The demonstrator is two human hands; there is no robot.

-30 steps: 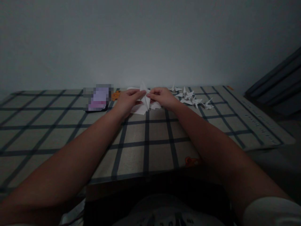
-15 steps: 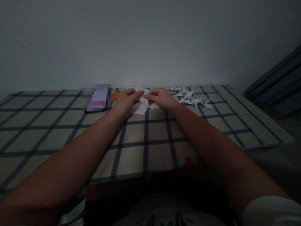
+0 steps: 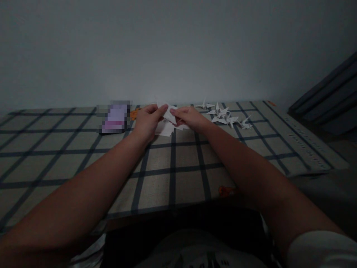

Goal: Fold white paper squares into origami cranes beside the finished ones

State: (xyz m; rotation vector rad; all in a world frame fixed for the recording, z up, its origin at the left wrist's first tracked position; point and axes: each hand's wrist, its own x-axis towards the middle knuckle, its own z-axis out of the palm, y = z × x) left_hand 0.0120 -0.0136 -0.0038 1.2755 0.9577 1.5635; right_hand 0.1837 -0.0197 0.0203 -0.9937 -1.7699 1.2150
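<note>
Between my hands is a small piece of folded white paper (image 3: pixel 169 115), held just above the table. My left hand (image 3: pixel 148 118) pinches its left side, thumb on top. My right hand (image 3: pixel 189 116) grips its right side between thumb and fingers. Beneath them, more white paper (image 3: pixel 164 129) lies on the checked cloth, partly covered by the hands. To the right of my right hand sit several white folded paper cranes (image 3: pixel 220 112), bunched close together, with one crane (image 3: pixel 205 105) a little apart at the back.
A phone (image 3: pixel 115 117) with a lit, blurred screen lies left of my left hand. The checked tablecloth (image 3: pixel 186 156) covers the table, which meets a plain wall (image 3: pixel 178 48) at the back. Dark folded fabric (image 3: pixel 329 96) hangs at the far right.
The folded paper has been turned in my fingers and now shows a flatter, broader face. My right thumb has shifted onto its upper side. The cranes and phone stay in place.
</note>
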